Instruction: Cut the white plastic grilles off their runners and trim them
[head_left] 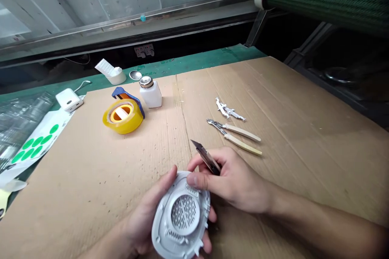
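White cover point(184, 211) is gripped by left hand point(141, 218), knife point(208, 158) by right hand point(235, 180); far scraps point(233, 112) seem already removed, edge tabs point(199, 244) remain.

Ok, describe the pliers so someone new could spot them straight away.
Start with the big cardboard sheet, then find the right hand holding the knife. Just beyond that hand lie the pliers, with the white scraps a little farther off. Unlike the scraps, they have two long cream handles and a metal head pointing to the person's left.
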`<state>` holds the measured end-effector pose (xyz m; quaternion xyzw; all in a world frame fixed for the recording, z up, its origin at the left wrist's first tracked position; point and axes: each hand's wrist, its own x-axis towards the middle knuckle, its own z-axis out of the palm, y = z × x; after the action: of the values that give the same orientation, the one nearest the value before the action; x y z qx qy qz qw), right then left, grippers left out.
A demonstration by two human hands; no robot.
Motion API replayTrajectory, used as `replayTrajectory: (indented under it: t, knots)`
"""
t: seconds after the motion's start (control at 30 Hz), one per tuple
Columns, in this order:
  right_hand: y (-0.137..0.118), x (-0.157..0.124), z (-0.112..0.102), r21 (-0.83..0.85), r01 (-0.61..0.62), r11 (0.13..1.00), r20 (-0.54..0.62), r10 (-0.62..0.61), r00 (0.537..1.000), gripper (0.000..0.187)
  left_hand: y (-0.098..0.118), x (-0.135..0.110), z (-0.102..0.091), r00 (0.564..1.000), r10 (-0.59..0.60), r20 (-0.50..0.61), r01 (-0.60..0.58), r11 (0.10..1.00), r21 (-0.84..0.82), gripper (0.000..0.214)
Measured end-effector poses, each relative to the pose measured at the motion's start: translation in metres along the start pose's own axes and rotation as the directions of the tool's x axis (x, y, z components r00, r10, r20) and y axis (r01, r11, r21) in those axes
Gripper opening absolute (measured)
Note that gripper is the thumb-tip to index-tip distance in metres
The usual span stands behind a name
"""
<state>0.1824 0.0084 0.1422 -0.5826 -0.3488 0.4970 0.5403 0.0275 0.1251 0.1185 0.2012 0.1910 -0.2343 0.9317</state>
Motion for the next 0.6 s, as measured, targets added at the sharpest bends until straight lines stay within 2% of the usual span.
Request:
replayTrajectory:
  t: [0.13,0.2,0.27,0.33,0.4,0.43,0.5,0.6]
  knots:
    - [-0.001,0.004,-0.007,0.066,0.092,0.994,-0.160,-0.081,0.984,0.036,0.001,-0.004,0.000,1.000,0.004,-0.011,-0.005,0.999,-0.038,0.076]
    - [-0.003,0.003,-0.017,-0.040,0.107,0.993,-0.247,-0.113,0.962,0.033,0.003,-0.007,0.000,1.000,0.028,0.010,-0.028,0.997,-0.073,0.074]
    - [-0.005,-0.001,-0.029,-0.283,0.081,0.956,-0.295,-0.168,0.941,0.023,0.006,-0.010,0.001,0.998,0.032,0.046,-0.027,0.995,-0.100,0.073]
    - [-0.006,-0.004,-0.039,-0.581,0.048,0.813,-0.308,-0.274,0.911,0.022,0.009,-0.012,0.002,0.997,0.020,0.072,-0.011,0.992,-0.123,0.073]
    - [-0.006,-0.005,-0.046,-0.790,-0.007,0.613,-0.271,-0.339,0.901,0.034,0.010,-0.013,0.003,0.997,0.000,0.083,0.012,0.989,-0.145,0.073]
    - [-0.006,-0.006,-0.048,-0.847,-0.034,0.530,-0.250,-0.341,0.906,0.038,0.010,-0.013,0.004,0.996,-0.006,0.085,0.019,0.988,-0.151,0.074]
    - [-0.004,-0.005,-0.050,-0.905,-0.077,0.418,-0.225,-0.319,0.921,0.038,0.010,-0.012,0.004,0.996,-0.006,0.085,0.019,0.988,-0.156,0.073]
    - [0.000,-0.005,-0.053,-0.951,-0.053,0.303,-0.161,-0.340,0.926,0.021,0.010,-0.011,0.003,0.997,0.006,0.078,0.007,0.987,-0.160,0.072]
